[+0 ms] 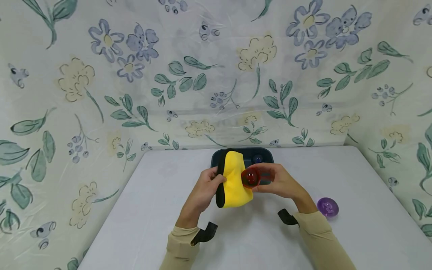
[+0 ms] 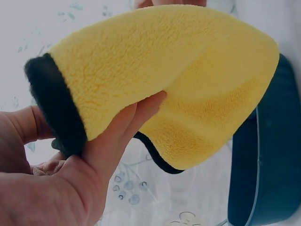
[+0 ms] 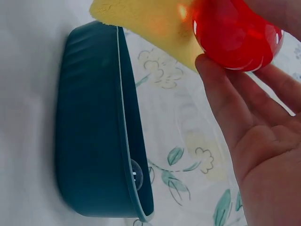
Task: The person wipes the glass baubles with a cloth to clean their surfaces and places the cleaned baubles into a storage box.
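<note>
Left hand (image 1: 202, 189): gripped the cloth (image 1: 234, 180) at its black edge.
Right hand (image 1: 278, 182): fingers curled round the red cup (image 1: 250, 177) — touching the cloth, above the tub (image 1: 266, 153).

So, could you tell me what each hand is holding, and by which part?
The left hand grips the yellow cloth near its black-edged end. The right hand holds the red cup by its side, against the cloth.
</note>
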`<state>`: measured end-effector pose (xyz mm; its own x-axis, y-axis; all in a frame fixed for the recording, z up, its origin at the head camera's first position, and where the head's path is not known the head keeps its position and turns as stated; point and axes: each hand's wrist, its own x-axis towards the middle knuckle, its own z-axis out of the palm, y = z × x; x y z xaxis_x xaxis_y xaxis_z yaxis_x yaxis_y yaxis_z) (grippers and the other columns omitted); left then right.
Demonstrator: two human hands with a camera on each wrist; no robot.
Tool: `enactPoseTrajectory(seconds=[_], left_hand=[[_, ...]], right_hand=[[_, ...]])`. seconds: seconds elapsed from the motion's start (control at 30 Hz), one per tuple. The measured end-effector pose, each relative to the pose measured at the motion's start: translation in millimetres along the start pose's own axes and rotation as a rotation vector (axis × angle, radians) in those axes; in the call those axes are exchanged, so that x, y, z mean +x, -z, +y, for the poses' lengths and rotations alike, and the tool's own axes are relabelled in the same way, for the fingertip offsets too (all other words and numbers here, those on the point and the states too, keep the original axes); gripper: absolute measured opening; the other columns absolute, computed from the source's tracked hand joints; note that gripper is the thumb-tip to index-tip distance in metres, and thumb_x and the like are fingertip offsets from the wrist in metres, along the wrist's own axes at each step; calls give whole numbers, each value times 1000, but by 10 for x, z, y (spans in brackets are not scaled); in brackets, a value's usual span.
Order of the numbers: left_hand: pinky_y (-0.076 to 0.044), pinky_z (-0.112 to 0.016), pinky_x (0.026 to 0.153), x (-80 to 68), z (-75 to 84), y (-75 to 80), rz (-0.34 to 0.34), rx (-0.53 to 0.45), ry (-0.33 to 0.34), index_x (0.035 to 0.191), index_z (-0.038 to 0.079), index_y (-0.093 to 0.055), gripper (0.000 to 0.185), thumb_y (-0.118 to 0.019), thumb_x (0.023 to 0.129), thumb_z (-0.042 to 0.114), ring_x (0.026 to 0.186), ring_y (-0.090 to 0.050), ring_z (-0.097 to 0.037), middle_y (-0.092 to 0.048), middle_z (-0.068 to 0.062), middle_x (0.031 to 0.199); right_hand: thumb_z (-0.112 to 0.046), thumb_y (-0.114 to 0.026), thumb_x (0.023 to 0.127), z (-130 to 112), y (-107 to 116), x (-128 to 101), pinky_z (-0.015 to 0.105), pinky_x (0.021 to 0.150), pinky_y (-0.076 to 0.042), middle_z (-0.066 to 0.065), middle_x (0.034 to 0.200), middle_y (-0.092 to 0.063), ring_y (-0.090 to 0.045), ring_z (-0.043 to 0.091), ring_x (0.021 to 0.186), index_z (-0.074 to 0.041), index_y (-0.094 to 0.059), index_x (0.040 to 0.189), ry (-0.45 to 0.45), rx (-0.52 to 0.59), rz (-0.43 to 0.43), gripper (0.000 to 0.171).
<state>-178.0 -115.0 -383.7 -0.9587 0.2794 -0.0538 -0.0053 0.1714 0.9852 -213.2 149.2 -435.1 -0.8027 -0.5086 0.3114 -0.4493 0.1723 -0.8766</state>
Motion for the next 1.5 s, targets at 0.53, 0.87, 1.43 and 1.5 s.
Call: enactPoseTrajectory(seconds=[0.53, 0.87, 1.43, 1.5], left_hand=[[-64, -40, 91, 42, -18, -28, 16, 58, 26, 132, -5, -58, 37, -49, 100, 9, 90, -67, -20, -67, -21, 117], [-62, -40, 94, 57, -22, -40, -37, 60, 24, 133, -4, -57, 37, -48, 100, 11, 92, -66, -20, -66, -21, 118], [-62, -42, 96, 27, -33, -65, -45, 106, 17, 129, -6, -59, 35, -49, 101, 12, 92, -69, -20, -71, -21, 115], [-62, -42, 96, 23, -31, -68, -50, 109, 8, 129, -6, -59, 34, -49, 101, 11, 92, -69, -20, -71, -21, 115]], right_hand=[[-5, -83, 82, -57, -87, -21, 37, 96, -62, 17, 135, -61, -68, 27, 121, -5, -63, 137, 36, 73, -49, 58], [1, -78, 86, -22, -121, 3, 32, 95, -61, 25, 139, -56, -68, 10, 118, 4, -57, 140, 137, 171, -2, 58], [-5, -81, 86, -55, -129, 39, 36, 99, -60, 22, 141, -57, -67, 42, 121, -7, -53, 147, 67, 40, 111, 66], [-5, -80, 86, -50, -122, 38, 37, 99, -60, 21, 138, -58, -68, 40, 119, -5, -55, 145, 69, 33, 103, 64]])
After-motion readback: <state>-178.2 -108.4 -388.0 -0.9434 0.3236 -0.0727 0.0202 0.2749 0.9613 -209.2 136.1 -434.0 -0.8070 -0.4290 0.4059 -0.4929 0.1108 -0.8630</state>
